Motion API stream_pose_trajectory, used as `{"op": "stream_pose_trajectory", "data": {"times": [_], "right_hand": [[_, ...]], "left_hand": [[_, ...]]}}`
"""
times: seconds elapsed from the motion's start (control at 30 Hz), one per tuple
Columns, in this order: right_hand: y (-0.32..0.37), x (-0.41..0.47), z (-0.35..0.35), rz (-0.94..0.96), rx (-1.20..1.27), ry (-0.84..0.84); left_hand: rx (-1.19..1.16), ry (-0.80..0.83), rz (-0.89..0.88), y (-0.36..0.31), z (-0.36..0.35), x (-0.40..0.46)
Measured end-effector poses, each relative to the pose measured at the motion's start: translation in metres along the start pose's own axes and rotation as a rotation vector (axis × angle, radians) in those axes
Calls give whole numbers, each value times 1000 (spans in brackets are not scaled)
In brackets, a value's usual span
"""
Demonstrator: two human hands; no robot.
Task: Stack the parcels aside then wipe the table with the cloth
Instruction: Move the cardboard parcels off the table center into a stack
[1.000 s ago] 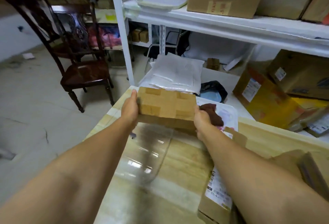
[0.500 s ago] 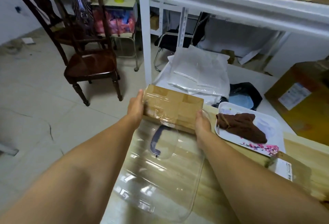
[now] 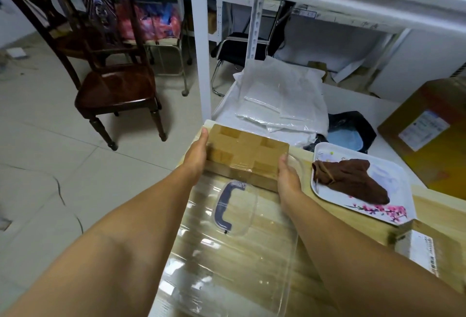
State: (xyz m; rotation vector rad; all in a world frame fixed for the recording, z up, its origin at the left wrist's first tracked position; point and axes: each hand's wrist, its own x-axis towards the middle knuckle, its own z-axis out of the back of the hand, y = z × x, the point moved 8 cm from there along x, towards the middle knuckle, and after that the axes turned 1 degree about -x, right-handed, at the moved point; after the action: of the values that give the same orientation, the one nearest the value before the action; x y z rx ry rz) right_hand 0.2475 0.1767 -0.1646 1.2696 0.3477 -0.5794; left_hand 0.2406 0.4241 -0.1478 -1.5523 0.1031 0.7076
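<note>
A flat brown taped parcel (image 3: 245,154) lies at the far left corner of the wooden table (image 3: 358,218), partly on a clear plastic lid (image 3: 227,253) with a dark handle. My left hand (image 3: 198,156) grips its left side and my right hand (image 3: 287,176) grips its right side. A brown cloth (image 3: 350,180) lies crumpled on a white flowered tray (image 3: 393,209) to the right. Another parcel (image 3: 426,251) with a white label shows at the right edge.
A dark wooden chair (image 3: 113,87) stands on the tiled floor to the left. Beyond the table are a white shelf post (image 3: 201,64), folded plastic bags (image 3: 282,102), a black bag (image 3: 353,127) and a large cardboard box (image 3: 433,130).
Both hands have carried the parcel from above the table's middle down to the far left corner, onto the clear lid. The view has swung left and down.
</note>
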Motion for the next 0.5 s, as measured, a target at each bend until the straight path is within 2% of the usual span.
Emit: {"op": "stream_pose_trajectory", "data": {"times": [0.23, 0.37, 0.5], "right_hand": [[5, -8, 9, 4, -8, -38], [26, -22, 22, 86, -43, -71], [34, -34, 59, 100, -77, -128]], "left_hand": [[237, -152, -72, -8, 5, -3], [490, -308, -222, -39, -4, -23], [678, -322, -401, -62, -46, -56]]}}
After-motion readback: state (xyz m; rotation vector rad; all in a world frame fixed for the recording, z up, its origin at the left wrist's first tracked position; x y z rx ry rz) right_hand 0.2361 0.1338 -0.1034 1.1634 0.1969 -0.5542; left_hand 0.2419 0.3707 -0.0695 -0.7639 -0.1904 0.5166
